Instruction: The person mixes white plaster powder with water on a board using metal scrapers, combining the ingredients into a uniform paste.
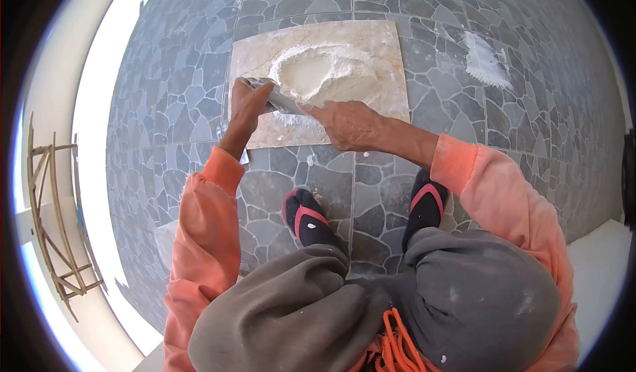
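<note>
My left hand is closed around one end of a flat grey metal trowel, held over the near left part of a board. Its handle is mostly hidden by the fingers. My right hand reaches in from the right with curled fingers, its index finger and thumb at the other end of the blade. Just beyond the trowel, a mound of white powder rings a hollow filled with a smooth cream-coloured mix. The mound sits on the beige marbled board.
Grey stone-patterned tiles cover the floor. A white smear marks them right of the board. My feet, in dark socks and red-strapped sandals, stand near the board's front edge. A wooden frame is at far left.
</note>
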Available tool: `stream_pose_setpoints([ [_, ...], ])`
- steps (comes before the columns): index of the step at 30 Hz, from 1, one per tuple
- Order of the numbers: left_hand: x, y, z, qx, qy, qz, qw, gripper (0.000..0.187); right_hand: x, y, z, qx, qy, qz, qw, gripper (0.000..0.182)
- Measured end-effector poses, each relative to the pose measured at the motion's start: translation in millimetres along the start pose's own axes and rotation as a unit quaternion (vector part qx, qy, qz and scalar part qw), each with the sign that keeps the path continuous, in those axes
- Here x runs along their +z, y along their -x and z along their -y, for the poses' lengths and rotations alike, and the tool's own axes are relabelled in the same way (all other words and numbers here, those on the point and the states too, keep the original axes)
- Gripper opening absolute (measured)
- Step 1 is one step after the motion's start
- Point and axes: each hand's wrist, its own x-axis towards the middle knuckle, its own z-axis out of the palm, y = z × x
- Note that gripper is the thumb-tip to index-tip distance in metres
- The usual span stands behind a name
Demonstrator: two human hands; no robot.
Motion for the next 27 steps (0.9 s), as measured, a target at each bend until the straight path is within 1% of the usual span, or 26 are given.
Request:
stream_pose_setpoints([
  [1, -0.8, 2.3, -1.3, -0.005, -0.008, -0.008, 1.000, 0.032, -0.4, -10.9, -0.5, 0.010, 0.019, 0.023, 0.999, 0.068],
  [4, 4.6, 8.3, -7.3, -0.013, -0.022, -0.070, 0.997, 0.037, 5.4, -32.0, -4.8, -0.010, 0.064, 0.004, 0.998, 0.072],
  [7, 5.4, 3.4, 2.8, 0.003, -0.011, -0.080, 0.997, 0.038, 10.1, -45.8, -5.5, -0.015, 0.078, 0.010, 0.997, 0.071],
  [8, 5.5, 1.4, 5.8, 0.010, -0.023, -0.093, 0.995, 0.037, 7.5, -47.5, -4.9, 0.000, 0.071, 0.020, 0.997, 0.069],
  [10, 0.1, -4.0, 9.3, 0.012, -0.029, -0.083, 0.996, 0.037, 0.9, -49.5, -5.9, 0.032, 0.058, 0.038, 0.997, 0.065],
  [11, -3.0, -5.4, 10.4, 0.012, -0.032, -0.079, 0.996, 0.037, 4.8, -51.3, -11.4, 0.028, 0.026, -0.011, 0.999, 0.063],
  [13, -5.0, -4.7, 9.9, 0.022, -0.045, -0.103, 0.993, 0.031, 16.8, -52.4, -24.9, 0.020, -0.039, -0.107, 0.993, 0.059],
  [14, -5.0, -3.7, 9.0, 0.026, -0.052, -0.116, 0.992, 0.028, 10.7, -47.7, -20.8, 0.004, -0.087, -0.128, 0.988, 0.050],
  [17, -4.0, -0.8, 6.5, 0.014, -0.016, -0.069, 0.997, 0.019, -12.6, -43.0, 2.9, -0.041, -0.083, -0.084, 0.992, 0.043],
  [18, 1.3, 4.9, -0.4, 0.018, 0.003, -0.068, 0.998, 0.016, -16.3, -44.3, 8.3, -0.034, -0.057, -0.071, 0.995, 0.041],
  [20, 4.6, 0.9, 4.8, 0.019, -0.004, -0.061, 0.998, 0.016, -21.6, -51.3, 16.2, -0.025, -0.002, -0.047, 0.999, 0.036],
  [22, 6.9, -7.8, 9.8, 0.008, -0.001, -0.065, 0.998, 0.017, -18.9, -56.8, 14.2, -0.005, 0.015, -0.066, 0.998, 0.032],
  [24, 9.3, 3.3, -1.8, -0.018, 0.054, -0.048, 0.997, 0.019, -15.7, -58.8, 8.4, 0.006, 0.027, -0.085, 0.996, 0.027],
  [25, 7.2, 9.4, -11.0, -0.030, 0.081, -0.040, 0.995, 0.020, -14.3, -57.4, 5.5, -0.004, 0.039, -0.093, 0.995, 0.027],
  [26, 3.2, 15.6, -18.8, -0.050, 0.066, -0.019, 0.996, 0.024, -14.4, -54.2, 3.7, -0.012, 0.051, -0.102, 0.993, 0.027],
  [27, 1.5, 16.3, -13.2, -0.060, 0.100, -0.017, 0.993, 0.025, -14.3, -50.6, 1.2, -0.018, 0.063, -0.112, 0.992, 0.028],
])
